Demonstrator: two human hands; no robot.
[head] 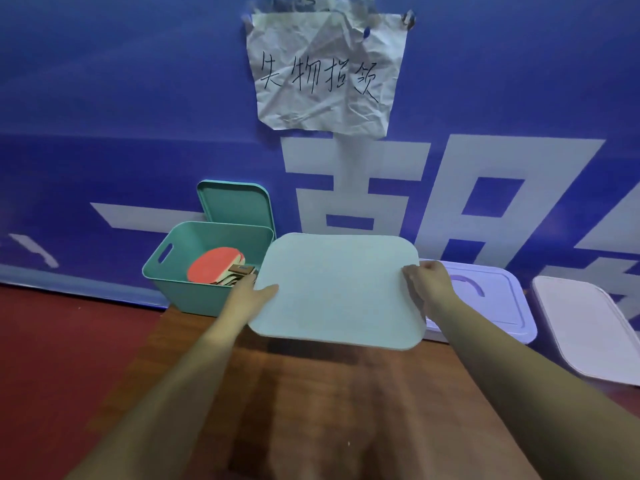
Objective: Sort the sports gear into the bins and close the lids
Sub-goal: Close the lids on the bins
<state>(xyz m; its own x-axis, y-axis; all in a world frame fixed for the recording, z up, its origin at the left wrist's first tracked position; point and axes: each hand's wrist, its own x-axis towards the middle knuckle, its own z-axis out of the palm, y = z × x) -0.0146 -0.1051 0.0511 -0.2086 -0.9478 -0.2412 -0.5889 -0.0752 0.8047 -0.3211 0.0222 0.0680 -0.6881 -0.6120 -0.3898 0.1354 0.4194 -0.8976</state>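
Note:
I hold a pale mint lid [337,289] flat in front of me, above the far edge of the wooden table. My left hand [251,292] grips its left edge and my right hand [427,284] grips its right edge. Whatever lies under the lid is hidden. To the left stands an open teal bin [180,282] with red table tennis paddles [214,265] inside. Its teal lid [233,204] leans upright against the wall behind it.
A lavender bin with its lid shut [485,299] sits right of the held lid. Further right a white lid [585,327] lies tilted. The blue banner wall [138,98] carries a crumpled paper note [325,71]. The wooden table [329,403] stands over red floor [62,348].

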